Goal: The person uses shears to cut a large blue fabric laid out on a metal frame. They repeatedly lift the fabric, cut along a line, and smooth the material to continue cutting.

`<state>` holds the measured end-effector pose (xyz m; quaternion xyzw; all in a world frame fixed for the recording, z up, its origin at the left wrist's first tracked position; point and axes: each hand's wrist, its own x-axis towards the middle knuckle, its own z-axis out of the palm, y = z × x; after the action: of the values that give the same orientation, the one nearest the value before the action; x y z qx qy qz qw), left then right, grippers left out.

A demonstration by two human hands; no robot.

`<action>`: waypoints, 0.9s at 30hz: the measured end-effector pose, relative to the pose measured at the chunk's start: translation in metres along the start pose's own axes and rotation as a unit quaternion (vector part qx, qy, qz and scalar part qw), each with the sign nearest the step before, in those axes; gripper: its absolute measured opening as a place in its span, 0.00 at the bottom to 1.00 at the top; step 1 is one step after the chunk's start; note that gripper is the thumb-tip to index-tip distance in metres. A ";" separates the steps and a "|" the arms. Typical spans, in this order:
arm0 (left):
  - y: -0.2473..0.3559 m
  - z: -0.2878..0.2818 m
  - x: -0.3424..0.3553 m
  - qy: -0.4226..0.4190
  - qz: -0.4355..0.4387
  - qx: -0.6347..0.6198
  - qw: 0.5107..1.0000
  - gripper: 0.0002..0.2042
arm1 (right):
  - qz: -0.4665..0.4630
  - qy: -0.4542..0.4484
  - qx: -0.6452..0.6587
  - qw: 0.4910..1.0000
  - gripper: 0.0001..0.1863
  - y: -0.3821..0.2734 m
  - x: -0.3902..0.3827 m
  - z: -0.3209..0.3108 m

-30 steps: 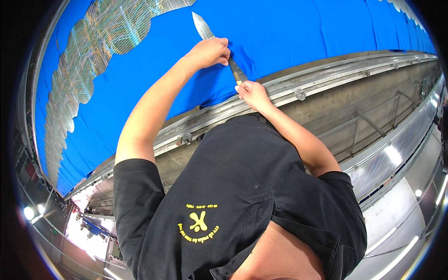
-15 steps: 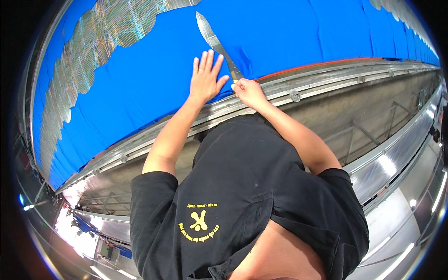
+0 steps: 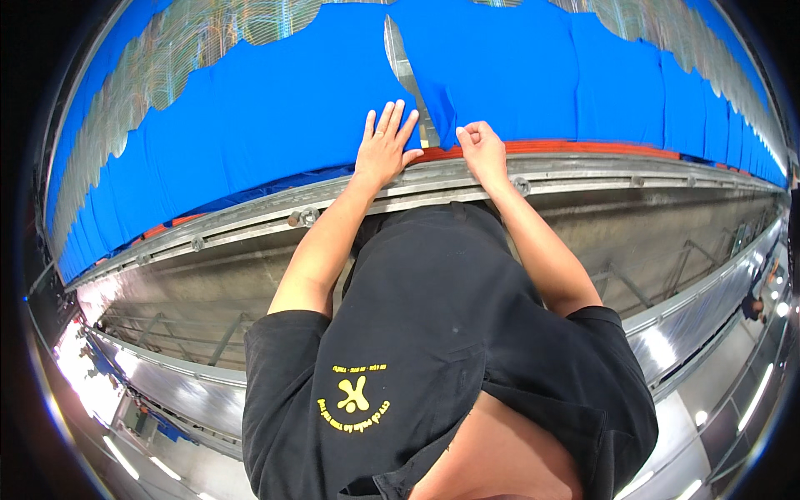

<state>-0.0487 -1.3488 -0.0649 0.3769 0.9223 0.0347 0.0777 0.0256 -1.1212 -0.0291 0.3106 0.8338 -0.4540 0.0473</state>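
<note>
Blue cloth (image 3: 275, 108) lies spread over a long table in front of me. A narrow, blade-shaped grey gap (image 3: 402, 67) runs through it toward the near edge. My left hand (image 3: 383, 154) rests flat on the cloth just left of this gap, its fingers spread. Right of the gap, the thumb and fingertips of my right hand (image 3: 483, 150) are pinched together at the cloth's near edge, beside a small raised fold (image 3: 448, 107). The bit of cloth between those fingertips is mostly hidden.
A metal rail (image 3: 567, 165) with round knobs borders the table's near side, and a red-orange strip (image 3: 600, 148) shows under the cloth. Farther back, a patterned, shiny surface (image 3: 250, 33) appears beyond the wavy cloth edge. Another metal-edged table (image 3: 667, 321) stands behind me.
My right hand has moved right, away from the gap's near end and from my left hand. The view has shifted, and more of the red-orange strip shows. My left hand stays flat.
</note>
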 end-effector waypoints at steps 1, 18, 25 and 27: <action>0.005 -0.003 -0.004 -0.038 0.007 0.003 0.999 0.41 | -0.004 -0.008 -0.008 1.000 0.18 -0.001 0.002 -0.003; 0.061 0.011 0.003 0.030 -0.360 -0.694 0.623 0.18 | -0.123 -0.106 0.015 0.987 0.11 -0.013 0.016 0.016; 0.058 0.027 0.002 0.090 -0.383 -0.602 0.694 0.12 | -0.143 -0.149 -0.080 0.975 0.19 -0.061 0.063 0.027; 0.061 -0.003 -0.001 0.112 -0.396 -0.706 0.576 0.15 | -0.137 -0.168 -0.140 0.966 0.23 -0.081 0.076 0.036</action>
<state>-0.0066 -1.3056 -0.0542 -0.2065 0.6649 0.6830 0.2209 -0.0877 -1.1452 -0.0183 0.1029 0.9038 -0.3804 0.1671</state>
